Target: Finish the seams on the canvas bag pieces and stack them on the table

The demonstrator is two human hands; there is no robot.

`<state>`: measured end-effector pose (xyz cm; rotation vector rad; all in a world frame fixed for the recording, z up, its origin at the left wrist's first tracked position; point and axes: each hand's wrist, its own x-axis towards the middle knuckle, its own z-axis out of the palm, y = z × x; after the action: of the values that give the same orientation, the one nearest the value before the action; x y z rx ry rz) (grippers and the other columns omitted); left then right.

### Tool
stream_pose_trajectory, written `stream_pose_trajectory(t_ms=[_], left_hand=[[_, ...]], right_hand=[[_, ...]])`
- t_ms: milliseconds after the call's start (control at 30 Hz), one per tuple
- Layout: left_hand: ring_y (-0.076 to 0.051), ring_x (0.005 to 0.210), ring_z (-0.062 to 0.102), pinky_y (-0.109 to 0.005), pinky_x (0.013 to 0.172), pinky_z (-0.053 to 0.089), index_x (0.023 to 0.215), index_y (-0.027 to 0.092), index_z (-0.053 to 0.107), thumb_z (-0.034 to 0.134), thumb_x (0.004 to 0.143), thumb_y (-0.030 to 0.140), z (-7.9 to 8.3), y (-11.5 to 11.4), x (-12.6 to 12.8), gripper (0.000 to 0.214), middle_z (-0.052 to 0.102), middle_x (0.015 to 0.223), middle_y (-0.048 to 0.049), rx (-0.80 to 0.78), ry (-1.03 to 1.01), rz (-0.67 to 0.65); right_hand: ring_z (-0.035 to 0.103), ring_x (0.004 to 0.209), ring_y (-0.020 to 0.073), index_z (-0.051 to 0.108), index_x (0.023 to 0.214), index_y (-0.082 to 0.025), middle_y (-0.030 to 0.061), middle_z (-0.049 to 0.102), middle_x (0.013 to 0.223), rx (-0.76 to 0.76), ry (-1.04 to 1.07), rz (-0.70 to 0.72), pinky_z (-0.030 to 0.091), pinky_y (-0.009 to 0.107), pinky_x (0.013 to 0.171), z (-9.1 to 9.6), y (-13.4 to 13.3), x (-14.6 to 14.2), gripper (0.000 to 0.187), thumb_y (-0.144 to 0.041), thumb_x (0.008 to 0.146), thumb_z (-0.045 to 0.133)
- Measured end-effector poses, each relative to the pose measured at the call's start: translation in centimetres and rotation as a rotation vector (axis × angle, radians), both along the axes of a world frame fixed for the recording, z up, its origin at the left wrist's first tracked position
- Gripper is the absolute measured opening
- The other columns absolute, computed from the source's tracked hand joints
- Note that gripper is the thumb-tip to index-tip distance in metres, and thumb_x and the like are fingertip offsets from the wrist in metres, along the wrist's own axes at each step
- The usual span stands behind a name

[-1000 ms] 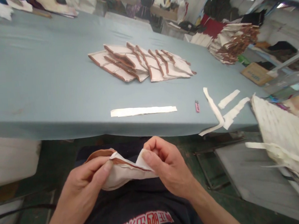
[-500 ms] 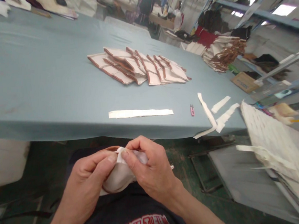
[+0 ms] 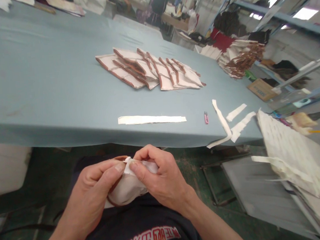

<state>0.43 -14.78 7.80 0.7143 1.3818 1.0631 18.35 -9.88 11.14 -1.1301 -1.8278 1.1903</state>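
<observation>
Close to my body, below the table edge, is a white fabric piece with brown edging [image 3: 128, 191], partly covered by my hands. My left hand [image 3: 99, 187] pinches its brown-trimmed edge between thumb and fingers. Right beside it, my right hand [image 3: 160, 173] is closed on the same fabric, its thumb pressing a small white strip at the edge. The two thumbs are almost touching. What the curled fingers do underneath is hidden. A long white strip [image 3: 151, 119] lies on the table just beyond my hands.
The blue-green table [image 3: 50, 95] bears overlapping white pieces with brown edging [image 3: 164, 73]. Pink thread snips [image 3: 206, 118] lie near white strips [image 3: 222, 120]. At right stands a board with pale strips [image 3: 296, 157]; a larger fabric stack [image 3: 238, 56] sits at the far end.
My hands keep their grip on the fabric and have barely moved; the small white strip looks slightly more folded at the edge. The view has shifted a little.
</observation>
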Motion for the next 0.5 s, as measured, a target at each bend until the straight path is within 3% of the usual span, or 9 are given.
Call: stream_pose_trajectory(t_ms=[100,233,367,500], left_hand=[[-0.023,0.076,0.069,-0.026,0.064,0.054,0.074,0.021,0.092,0.086,0.073,0.056,-0.2,0.1,0.1,0.035,0.087,0.089,-0.0080,0.005,-0.002,-0.005],[-0.022,0.075,0.066,-0.026,0.062,0.051,0.077,0.021,0.093,0.084,0.077,0.057,-0.4,0.4,0.3,0.036,0.087,0.092,-0.0081,0.019,0.001,-0.020],[-0.020,0.069,0.060,-0.026,0.059,0.048,0.072,0.020,0.090,0.084,0.075,0.058,-0.4,0.4,0.5,0.039,0.083,0.081,-0.0068,0.022,0.027,-0.018],[-0.020,0.069,0.059,-0.025,0.060,0.047,0.075,0.020,0.090,0.084,0.078,0.059,-0.8,0.2,0.5,0.039,0.077,0.074,-0.0039,0.031,0.054,-0.016]], right_hand=[[0.058,0.066,0.0131,0.067,0.083,-0.023,-0.0037,0.068,0.076,-0.014,0.003,0.003,0.048,0.027,0.070,0.0,0.1,0.1,0.019,-0.034,0.098,0.072],[0.062,0.071,0.0142,0.068,0.084,-0.023,-0.0022,0.071,0.079,0.092,-0.007,-0.010,0.051,0.028,0.076,-0.7,0.1,0.2,0.018,-0.030,0.100,0.071],[0.065,0.074,0.0147,0.069,0.084,-0.022,-0.0008,0.073,0.082,0.194,-0.017,-0.008,0.051,0.027,0.077,-1.5,0.2,0.4,0.018,-0.027,0.101,0.071],[0.067,0.075,0.0152,0.069,0.085,-0.022,-0.0002,0.075,0.083,0.194,-0.040,-0.010,0.051,0.027,0.076,-1.8,0.3,0.6,0.017,-0.027,0.102,0.071]])
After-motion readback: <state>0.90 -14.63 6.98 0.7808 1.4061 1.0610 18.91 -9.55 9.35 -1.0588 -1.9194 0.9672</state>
